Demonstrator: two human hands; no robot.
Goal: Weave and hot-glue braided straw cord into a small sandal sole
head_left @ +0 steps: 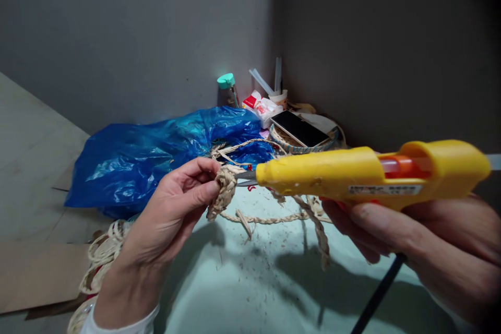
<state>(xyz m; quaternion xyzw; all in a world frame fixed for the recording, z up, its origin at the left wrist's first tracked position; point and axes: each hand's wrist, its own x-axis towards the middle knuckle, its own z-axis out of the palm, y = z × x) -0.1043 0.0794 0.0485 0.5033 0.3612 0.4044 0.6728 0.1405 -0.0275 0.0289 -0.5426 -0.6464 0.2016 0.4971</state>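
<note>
My left hand (178,201) pinches a small coiled piece of braided straw (225,191) between thumb and fingers. A yellow hot glue gun (321,172) lies level in my right hand (407,240), its fingers wrapped round the handle below the body. The gun's metal nozzle points left and meets the edge of the braid, or comes very close to it; I cannot tell which. A length of straw braid (270,219) runs on across the table, with another strand (319,235) hanging below the gun. A clear glue stick shows at the gun's rear.
A blue plastic bag (156,148) spreads over the table's back left. Behind stand a teal-lidded bottle (227,88), a tissue pack (263,107) and a cup (279,98) with glue sticks. A phone (300,129) rests on a round basket. Woven pieces (105,248) sit at left; walls rise behind.
</note>
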